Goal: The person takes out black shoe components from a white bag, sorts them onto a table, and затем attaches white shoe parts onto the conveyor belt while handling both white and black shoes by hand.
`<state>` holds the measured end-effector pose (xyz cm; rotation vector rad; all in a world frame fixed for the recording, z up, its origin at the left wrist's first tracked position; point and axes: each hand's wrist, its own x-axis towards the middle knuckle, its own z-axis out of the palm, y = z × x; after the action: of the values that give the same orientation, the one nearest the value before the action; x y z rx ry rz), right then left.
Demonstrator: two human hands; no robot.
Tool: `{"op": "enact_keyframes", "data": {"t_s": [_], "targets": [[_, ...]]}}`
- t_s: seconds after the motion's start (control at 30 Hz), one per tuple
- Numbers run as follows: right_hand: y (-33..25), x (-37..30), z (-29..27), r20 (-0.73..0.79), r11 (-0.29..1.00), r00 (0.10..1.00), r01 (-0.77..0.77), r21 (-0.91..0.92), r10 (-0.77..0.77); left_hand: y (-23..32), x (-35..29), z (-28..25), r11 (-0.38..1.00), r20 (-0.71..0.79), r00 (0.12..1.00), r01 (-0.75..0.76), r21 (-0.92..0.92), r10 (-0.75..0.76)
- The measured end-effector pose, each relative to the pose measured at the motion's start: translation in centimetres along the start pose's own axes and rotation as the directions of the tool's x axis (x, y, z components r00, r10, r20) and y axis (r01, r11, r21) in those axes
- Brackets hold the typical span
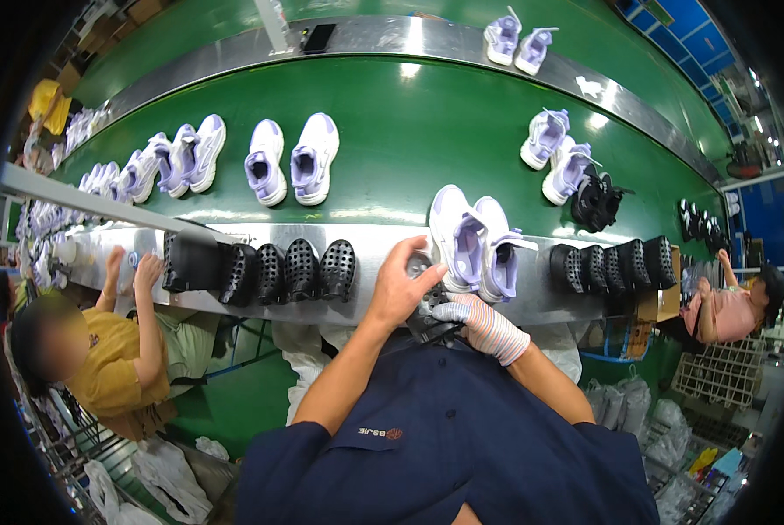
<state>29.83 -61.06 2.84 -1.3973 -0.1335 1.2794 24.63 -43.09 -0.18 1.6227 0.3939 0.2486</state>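
Note:
Close to my chest, at the near edge of the metal ledge, both hands are on a dark perforated plastic shoe form (428,325), partly hidden by my fingers. My bare left hand (403,282) curls round its upper part, thumb over the top. My right hand (490,328), in a striped knit glove, grips its right side, fingers bent onto it. Just beyond stands a pair of white and lavender sneakers, the left sneaker (456,238) and the right sneaker (499,254), toes pointing away. The right sneaker's tongue or strap sticks out sideways.
Black perforated shoe forms stand on the ledge to the left (301,271) and right (618,267). More white and lavender sneakers (315,159) and black shoes (597,201) lie on the green belt (392,114). Co-workers sit left (116,354) and right (720,311).

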Motion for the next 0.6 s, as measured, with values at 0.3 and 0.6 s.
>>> {"op": "enact_keyframes", "data": {"t_s": [0.3, 0.6], "targets": [[0.1, -3.9, -2.9, -0.387, 0.535, 0.854, -0.159, -0.83, -0.348, -3.4, 2.8, 8.2, 0.969, -0.031, 0.975, 0.213, -0.128, -0.219], [-2.4, 1.2, -7.8, -0.473, 0.302, 0.85, -0.4, -0.866, -0.233, -5.8, 10.0, 8.9, 0.736, 0.336, 0.914, -0.387, 0.556, 0.227]]}}
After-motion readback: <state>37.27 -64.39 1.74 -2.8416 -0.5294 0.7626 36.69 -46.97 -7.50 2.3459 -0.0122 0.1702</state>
